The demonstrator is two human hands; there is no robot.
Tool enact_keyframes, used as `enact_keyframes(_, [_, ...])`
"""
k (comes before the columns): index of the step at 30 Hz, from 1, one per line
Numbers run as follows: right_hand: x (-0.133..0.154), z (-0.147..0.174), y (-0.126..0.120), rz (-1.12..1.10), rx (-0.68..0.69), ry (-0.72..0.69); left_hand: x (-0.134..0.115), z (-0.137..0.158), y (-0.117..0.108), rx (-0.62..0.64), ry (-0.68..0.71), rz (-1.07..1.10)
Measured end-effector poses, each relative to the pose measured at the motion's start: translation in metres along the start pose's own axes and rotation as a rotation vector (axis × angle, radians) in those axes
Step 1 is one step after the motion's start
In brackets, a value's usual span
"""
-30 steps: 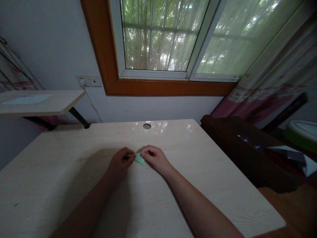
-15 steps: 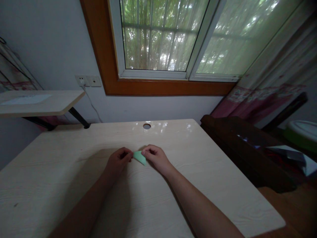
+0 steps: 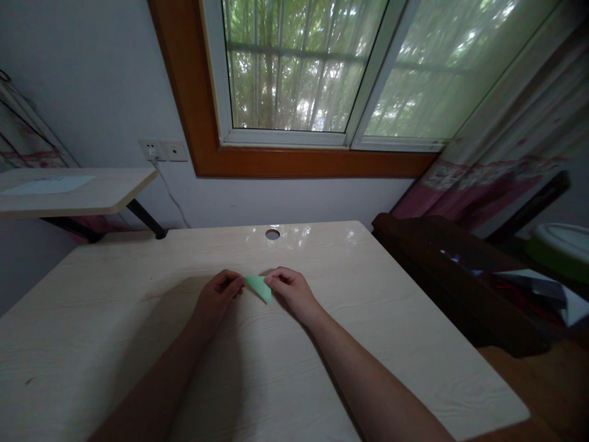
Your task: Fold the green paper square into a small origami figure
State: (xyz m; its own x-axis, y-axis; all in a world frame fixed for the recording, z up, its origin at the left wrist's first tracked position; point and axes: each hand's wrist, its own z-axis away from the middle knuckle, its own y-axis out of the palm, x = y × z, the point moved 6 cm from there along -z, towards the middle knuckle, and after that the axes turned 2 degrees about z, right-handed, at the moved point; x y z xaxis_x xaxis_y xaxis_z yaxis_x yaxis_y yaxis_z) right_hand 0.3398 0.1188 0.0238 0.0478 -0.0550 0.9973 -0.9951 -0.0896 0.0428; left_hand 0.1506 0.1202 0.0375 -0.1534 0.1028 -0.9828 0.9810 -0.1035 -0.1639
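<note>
A small piece of green paper (image 3: 260, 288), folded into a triangle, is held between my two hands just above or on the pale wooden desk (image 3: 294, 368). My left hand (image 3: 219, 293) pinches its left corner between thumb and fingers. On the other side, my right hand (image 3: 291, 288) grips the upper right corner, the thumb lying over the paper. One point of the triangle hangs toward me. The fingertips cover both pinched corners.
A round cable hole (image 3: 272, 234) lies near the desk's back edge. To the left stands a raised shelf (image 3: 115, 193) on black legs, with a sheet of paper (image 3: 48, 185) on it. Dark wooden furniture (image 3: 442, 276) is beyond the right edge.
The left hand has shifted slightly up and left, and more of the green paper's left part shows. Both hands keep their pinch, with the right nearly still.
</note>
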Motion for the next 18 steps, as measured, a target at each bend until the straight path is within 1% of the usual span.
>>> enact_keyframes(3, [0.0, 0.0, 0.0, -0.004, 0.008, -0.011, 0.002, 0.0, 0.006, 0.064, 0.027, -0.034])
enact_keyframes(7, [0.004, 0.001, 0.002, 0.047, 0.03, -0.042, 0.005, 0.001, 0.012, 0.139, 0.06, -0.15])
enact_keyframes(11, [0.006, 0.003, 0.005, 0.089, 0.073, -0.067, 0.004, 0.002, 0.012, 0.149, 0.067, -0.179])
enact_keyframes(18, [0.003, 0.004, 0.007, 0.091, 0.092, -0.054, 0.009, 0.0, 0.007, 0.098, 0.028, -0.111])
